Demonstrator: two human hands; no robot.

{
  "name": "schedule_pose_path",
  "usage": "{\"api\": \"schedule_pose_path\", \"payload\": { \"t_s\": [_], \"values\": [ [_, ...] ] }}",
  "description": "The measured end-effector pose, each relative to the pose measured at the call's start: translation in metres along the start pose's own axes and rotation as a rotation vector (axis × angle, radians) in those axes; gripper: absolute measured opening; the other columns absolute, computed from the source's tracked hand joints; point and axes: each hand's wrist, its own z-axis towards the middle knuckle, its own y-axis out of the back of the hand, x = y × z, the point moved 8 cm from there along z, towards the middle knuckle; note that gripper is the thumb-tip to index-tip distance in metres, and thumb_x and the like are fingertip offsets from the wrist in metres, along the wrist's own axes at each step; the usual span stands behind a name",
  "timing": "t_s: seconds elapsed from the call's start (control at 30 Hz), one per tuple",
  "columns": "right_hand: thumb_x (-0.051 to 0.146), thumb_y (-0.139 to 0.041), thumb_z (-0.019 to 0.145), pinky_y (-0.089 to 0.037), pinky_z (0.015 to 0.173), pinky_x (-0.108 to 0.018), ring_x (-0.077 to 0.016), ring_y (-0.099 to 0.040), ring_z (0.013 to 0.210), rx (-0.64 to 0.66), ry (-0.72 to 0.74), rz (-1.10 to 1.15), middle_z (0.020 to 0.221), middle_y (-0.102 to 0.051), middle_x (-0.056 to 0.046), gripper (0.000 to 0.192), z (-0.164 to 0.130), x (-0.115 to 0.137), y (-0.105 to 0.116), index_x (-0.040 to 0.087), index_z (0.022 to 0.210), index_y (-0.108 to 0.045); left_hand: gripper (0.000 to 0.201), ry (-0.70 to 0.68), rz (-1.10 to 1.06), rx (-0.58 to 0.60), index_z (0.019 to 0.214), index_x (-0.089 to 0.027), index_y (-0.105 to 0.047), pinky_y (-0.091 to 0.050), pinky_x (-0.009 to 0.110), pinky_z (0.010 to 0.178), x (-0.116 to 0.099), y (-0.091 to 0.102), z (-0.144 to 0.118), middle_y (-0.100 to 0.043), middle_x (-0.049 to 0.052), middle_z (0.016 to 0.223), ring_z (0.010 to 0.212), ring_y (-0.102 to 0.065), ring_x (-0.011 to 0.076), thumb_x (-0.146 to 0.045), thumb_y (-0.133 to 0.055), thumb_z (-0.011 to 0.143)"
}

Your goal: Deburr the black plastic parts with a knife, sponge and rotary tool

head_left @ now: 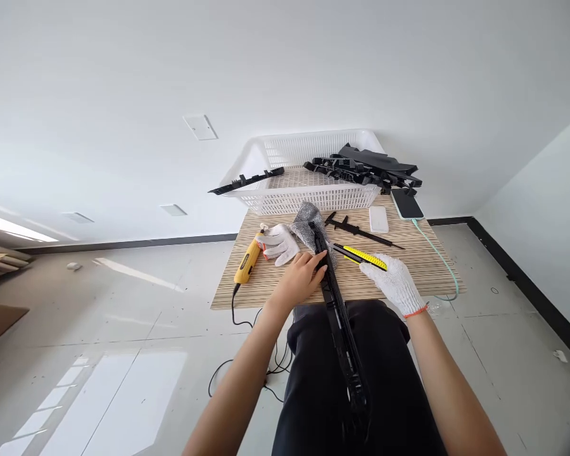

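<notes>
My bare left hand grips a long black plastic strip near its far end. The strip slants from the table down over my lap. In a white knitted glove with an orange cuff, my right hand is closed around a yellow and black utility knife. The knife's tip points left at the strip, close to its edge; whether it touches I cannot tell. Beneath the strip's far end lies crumpled silvery wrap. Left of it rest a loose white glove and a yellow corded rotary tool.
A white plastic basket stands at the table's back, with several black plastic parts at its right and another strip across its left rim. Black calipers, a white block and a phone on a cable lie right on the table.
</notes>
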Motion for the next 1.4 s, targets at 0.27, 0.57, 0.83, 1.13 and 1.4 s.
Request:
{"api": "schedule_pose_path", "payload": {
  "t_s": [0.27,0.57,0.83,1.13,1.4],
  "values": [
    [0.061,-0.063,0.086,-0.046,0.062,-0.03,-0.0217,-0.067,0.07,0.012,0.028,-0.02,0.082,-0.076,-0.005,0.046,0.0,0.001,0.0,0.023,0.107,-0.077,0.06,0.101,0.102,0.016,0.153,-0.033,-0.047,-0.036,0.061,0.115,0.022,0.006,0.015,-0.039,0.014,0.153,0.14,-0.038,0.0376,-0.059,-0.047,0.099],
    [0.058,-0.063,0.088,-0.049,0.067,-0.031,-0.0235,-0.07,0.081,0.056,0.056,-0.045,0.089,-0.078,-0.004,0.04,0.001,0.001,-0.002,0.025,0.105,-0.077,0.075,0.138,0.097,-0.07,0.158,-0.021,-0.036,-0.027,0.058,0.119,0.031,-0.003,0.009,-0.039,0.017,0.159,0.148,-0.032,0.0368,-0.065,-0.044,0.098],
    [0.057,-0.061,0.089,-0.05,0.081,-0.035,-0.0275,-0.071,0.098,-0.047,0.182,-0.136,0.106,-0.078,-0.008,0.042,0.054,0.016,-0.009,0.025,0.111,-0.077,0.077,0.139,0.065,-0.068,0.162,-0.024,-0.025,-0.027,0.055,0.118,0.028,-0.002,0.008,-0.043,0.016,0.156,0.143,-0.038,0.0342,-0.065,-0.04,0.099],
    [0.056,-0.064,0.088,-0.052,0.084,-0.033,-0.024,-0.072,0.094,0.022,0.305,-0.081,0.105,-0.079,-0.006,0.04,0.049,0.022,-0.013,0.024,0.109,-0.077,0.077,0.174,0.013,-0.147,0.157,-0.016,-0.029,-0.032,0.054,0.115,0.032,0.0,0.006,-0.048,0.019,0.146,0.137,-0.041,0.0347,-0.064,-0.044,0.098],
    [0.063,-0.061,0.087,-0.053,0.068,-0.033,-0.0227,-0.07,0.075,-0.027,0.178,-0.058,0.087,-0.078,-0.007,0.049,0.056,0.01,-0.008,0.02,0.104,-0.077,0.05,0.192,0.006,-0.17,0.137,-0.021,-0.052,-0.037,0.052,0.11,0.032,0.006,0.004,-0.053,0.014,0.135,0.124,-0.046,0.0315,-0.055,-0.041,0.102]
  ]
}}
